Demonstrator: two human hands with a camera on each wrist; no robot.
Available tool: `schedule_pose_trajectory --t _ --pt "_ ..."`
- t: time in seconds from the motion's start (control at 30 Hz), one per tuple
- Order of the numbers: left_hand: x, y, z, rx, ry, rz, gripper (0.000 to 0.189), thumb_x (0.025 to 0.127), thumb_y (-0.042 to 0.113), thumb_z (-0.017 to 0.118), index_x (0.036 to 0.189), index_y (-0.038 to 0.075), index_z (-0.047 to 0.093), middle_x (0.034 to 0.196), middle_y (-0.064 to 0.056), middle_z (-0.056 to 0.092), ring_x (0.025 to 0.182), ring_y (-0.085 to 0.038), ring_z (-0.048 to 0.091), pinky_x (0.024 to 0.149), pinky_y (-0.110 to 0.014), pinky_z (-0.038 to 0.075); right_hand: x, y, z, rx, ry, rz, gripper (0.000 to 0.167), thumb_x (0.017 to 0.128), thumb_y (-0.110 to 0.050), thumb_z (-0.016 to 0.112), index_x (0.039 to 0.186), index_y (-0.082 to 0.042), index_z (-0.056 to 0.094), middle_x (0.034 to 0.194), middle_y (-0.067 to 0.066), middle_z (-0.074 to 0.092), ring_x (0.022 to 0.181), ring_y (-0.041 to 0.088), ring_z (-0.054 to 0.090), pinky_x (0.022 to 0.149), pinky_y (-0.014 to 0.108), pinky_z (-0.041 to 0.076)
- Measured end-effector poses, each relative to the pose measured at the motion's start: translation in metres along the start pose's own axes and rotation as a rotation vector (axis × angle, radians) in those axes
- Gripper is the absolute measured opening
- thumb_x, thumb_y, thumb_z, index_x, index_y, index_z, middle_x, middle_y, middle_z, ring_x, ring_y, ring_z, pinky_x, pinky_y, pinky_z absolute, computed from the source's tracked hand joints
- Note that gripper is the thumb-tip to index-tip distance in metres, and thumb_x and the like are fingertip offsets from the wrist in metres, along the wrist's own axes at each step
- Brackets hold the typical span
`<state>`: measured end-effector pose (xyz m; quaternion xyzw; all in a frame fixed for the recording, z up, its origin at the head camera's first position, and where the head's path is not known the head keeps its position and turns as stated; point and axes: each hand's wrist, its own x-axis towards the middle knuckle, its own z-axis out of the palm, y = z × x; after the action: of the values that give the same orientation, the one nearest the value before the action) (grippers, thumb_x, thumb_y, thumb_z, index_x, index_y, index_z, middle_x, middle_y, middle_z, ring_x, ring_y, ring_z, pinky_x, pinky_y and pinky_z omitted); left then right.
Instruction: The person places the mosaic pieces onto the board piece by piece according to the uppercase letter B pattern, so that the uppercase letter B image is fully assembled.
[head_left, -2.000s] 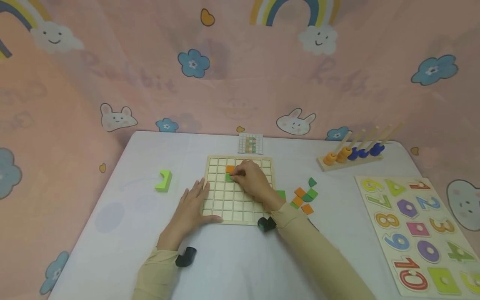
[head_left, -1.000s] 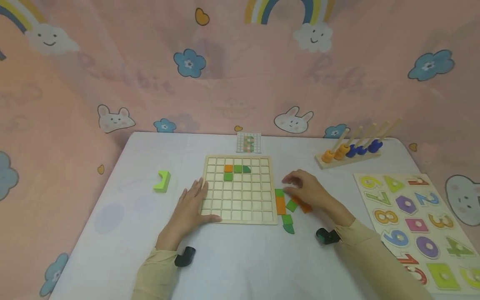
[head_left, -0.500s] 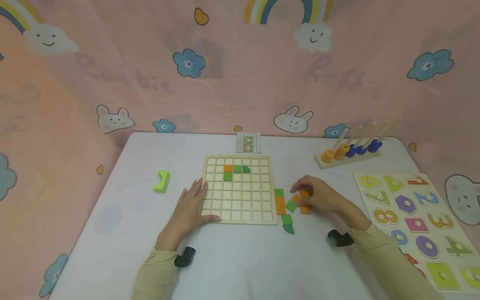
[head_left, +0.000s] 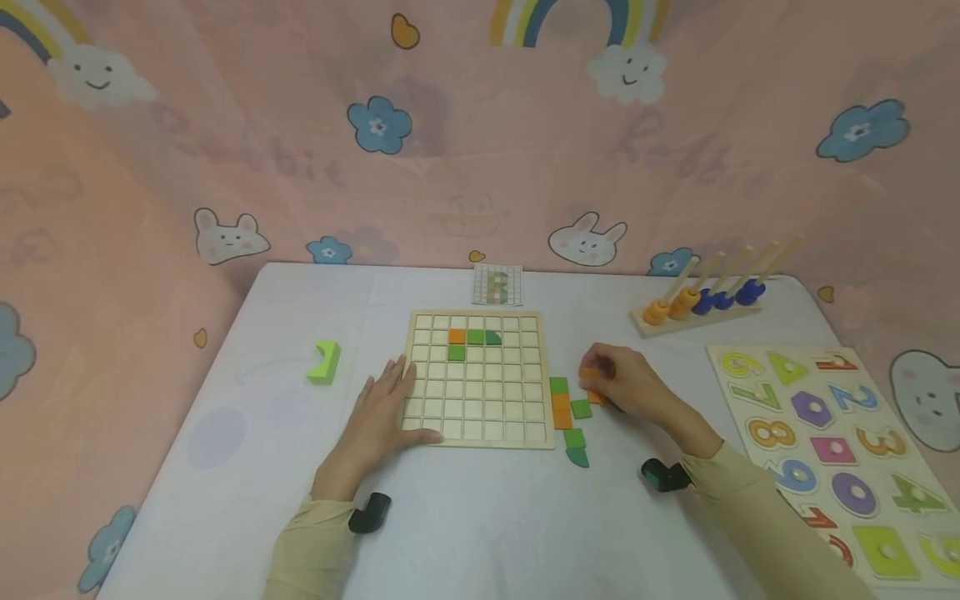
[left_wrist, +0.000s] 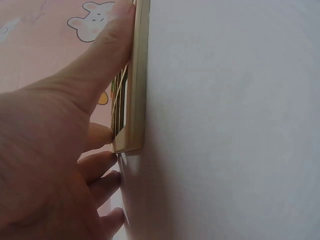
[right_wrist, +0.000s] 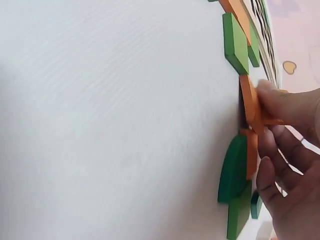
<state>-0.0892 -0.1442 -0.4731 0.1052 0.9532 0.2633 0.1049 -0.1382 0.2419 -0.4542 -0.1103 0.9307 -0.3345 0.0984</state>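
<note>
A wooden grid board (head_left: 474,417) lies mid-table in the head view. Near its upper left sit an orange tile (head_left: 457,337), two green square tiles (head_left: 476,337) and a dark green quarter-circle tile (head_left: 492,338). My left hand (head_left: 378,421) rests against the board's lower left corner, its fingers straight along the left edge. In the left wrist view, its thumb (left_wrist: 107,45) lies on the board's rim. Right of the board, my right hand (head_left: 626,379) pinches an orange square tile (right_wrist: 274,121) between thumb and fingers. Other orange and green tiles lie beneath and around it, partly hidden.
Along the board's right side lie loose green tiles (head_left: 573,438) and orange tiles (head_left: 562,410). A pattern card (head_left: 498,286) is behind the board. A bead stand (head_left: 697,317) and number puzzle (head_left: 832,458) stand right; a lime block (head_left: 325,363) sits left.
My right hand left the board, where another green square and the quarter-circle became visible. It moved right to the loose tiles and now holds an orange one. My left hand stayed put.
</note>
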Motion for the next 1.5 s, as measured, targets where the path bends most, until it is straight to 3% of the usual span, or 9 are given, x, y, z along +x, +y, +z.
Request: schedule_pose_trajectory --t 0.2,0.33,0.47,0.63,0.87,1.3,1.5 --pt "0.0 0.0 -0.001 -0.016 -0.004 -0.006 0.12 0.076 0.046 0.093 0.166 0.001 0.028 0.178 -0.016 0.016 0.167 -0.035 0.01 0.137 -0.055 0.007 0.017 -0.012 0.009 0.053 0.073 -0.048 0.011 0.098 -0.009 0.074 0.108 -0.005 0.075 0.099 0.01 0.072 0.091 0.024 0.058 0.08 0.032 0.05" --pt "0.001 0.0 0.0 -0.015 -0.007 -0.013 0.121 0.075 0.047 0.093 0.166 0.001 0.028 0.178 -0.016 0.016 0.167 -0.035 0.01 0.137 -0.055 0.007 0.028 -0.024 0.017 0.122 0.085 -0.067 0.013 0.096 -0.009 0.078 0.108 -0.004 0.079 0.09 0.008 0.069 0.082 0.021 0.055 0.068 0.024 0.045" --pt "0.001 0.0 0.0 -0.018 -0.008 -0.017 0.121 0.075 0.047 0.093 0.166 0.001 0.028 0.178 -0.015 0.016 0.167 -0.035 0.01 0.137 -0.055 0.007 0.037 -0.035 0.028 0.159 0.082 -0.091 0.019 0.095 -0.008 0.078 0.112 0.001 0.079 0.093 0.013 0.073 0.08 0.02 0.056 0.064 0.021 0.044" --pt "0.001 0.0 0.0 -0.015 -0.004 -0.02 0.121 0.075 0.047 0.094 0.166 0.001 0.028 0.178 -0.015 0.016 0.167 -0.035 0.011 0.137 -0.055 0.007 0.048 -0.048 0.045 0.197 0.084 -0.119 0.024 0.098 -0.007 0.074 0.12 0.003 0.077 0.113 0.019 0.078 0.088 0.02 0.063 0.075 0.021 0.05" --pt "0.001 0.001 0.001 -0.01 -0.008 -0.029 0.121 0.075 0.047 0.094 0.166 0.003 0.028 0.178 -0.015 0.016 0.167 -0.034 0.01 0.137 -0.053 0.007 0.056 -0.069 0.061 0.233 0.139 -0.133 0.02 0.093 -0.006 0.08 0.111 0.0 0.073 0.097 0.015 0.076 0.085 0.022 0.066 0.077 0.025 0.054" --pt "0.001 0.002 0.0 0.0 -0.011 -0.023 0.12 0.076 0.048 0.092 0.166 0.002 0.028 0.178 -0.015 0.015 0.167 -0.034 0.01 0.137 -0.054 0.007 0.069 -0.075 0.074 0.22 0.138 -0.08 0.01 0.094 -0.009 0.081 0.102 -0.005 0.077 0.102 0.011 0.072 0.09 0.022 0.06 0.081 0.03 0.049" --pt "0.001 0.002 0.0 0.004 -0.01 -0.021 0.12 0.076 0.048 0.093 0.166 0.002 0.028 0.178 -0.015 0.016 0.167 -0.035 0.01 0.137 -0.055 0.007 0.067 -0.075 0.074 0.148 0.135 -0.093 0.008 0.097 -0.012 0.078 0.099 -0.005 0.082 0.102 0.01 0.071 0.096 0.025 0.06 0.086 0.034 0.049"
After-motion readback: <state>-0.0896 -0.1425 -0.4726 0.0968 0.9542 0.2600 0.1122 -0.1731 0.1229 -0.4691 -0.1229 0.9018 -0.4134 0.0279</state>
